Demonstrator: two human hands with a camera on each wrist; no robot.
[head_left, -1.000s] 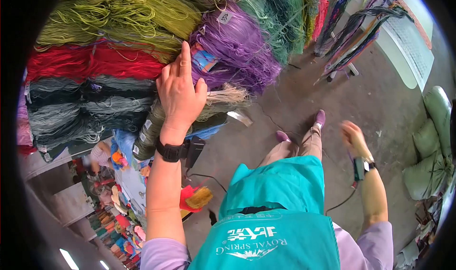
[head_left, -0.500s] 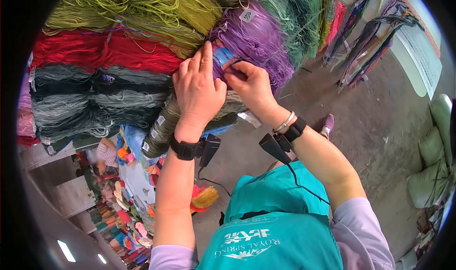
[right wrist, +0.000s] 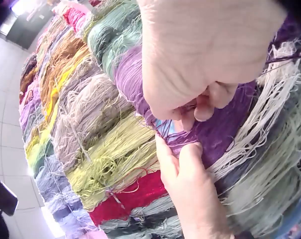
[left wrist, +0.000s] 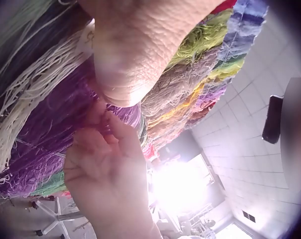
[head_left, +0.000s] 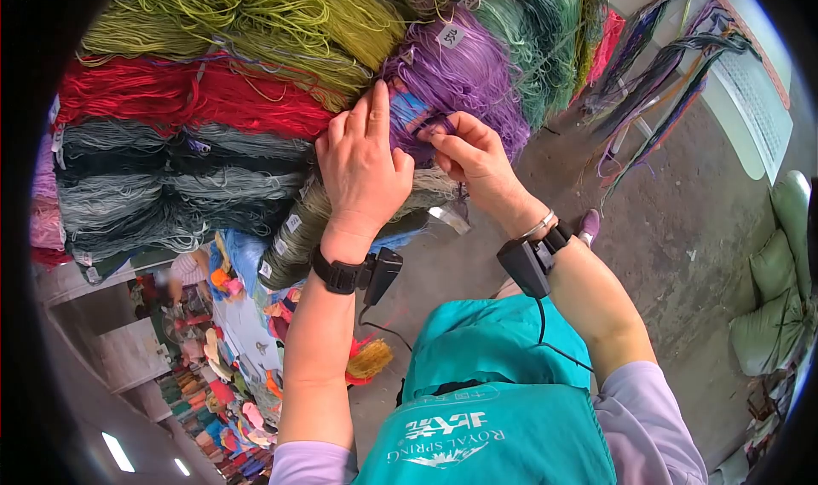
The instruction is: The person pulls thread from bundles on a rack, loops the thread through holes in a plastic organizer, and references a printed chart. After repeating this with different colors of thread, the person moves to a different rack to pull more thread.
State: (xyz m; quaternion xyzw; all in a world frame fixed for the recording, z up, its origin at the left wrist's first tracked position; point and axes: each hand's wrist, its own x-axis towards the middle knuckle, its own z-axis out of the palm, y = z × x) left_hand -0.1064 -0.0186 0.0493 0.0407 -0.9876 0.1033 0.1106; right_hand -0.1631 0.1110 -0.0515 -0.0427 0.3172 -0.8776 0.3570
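Purple yarn (head_left: pixel 469 67) hangs in a thick bundle with a small white number tag and a blue patch at its lower left. The left hand (head_left: pixel 366 161) lies on the bundle's left edge, fingers extended, index fingertip beside the blue patch. The right hand (head_left: pixel 486 165) pinches dark purple strands between thumb and index finger just right of the patch. In the right wrist view the right hand (right wrist: pixel 205 55) has curled fingers at the strands, with the left hand (right wrist: pixel 195 194) touching the yarn below. The left wrist view shows the right hand (left wrist: pixel 110 174) close to the left thumb.
Olive-green yarn (head_left: pixel 239 16), red yarn (head_left: pixel 204 93) and grey yarn (head_left: pixel 170 187) lie left of the hands. A rack draped with mixed strands (head_left: pixel 648 84) stands at upper right; pale sacks (head_left: pixel 771 306) sit at far right. Cables hang from both wrist cameras.
The right hand has come up from the person's side to the purple bundle and now pinches strands, shifting slightly right lately. The left hand stays at the bundle's left edge.
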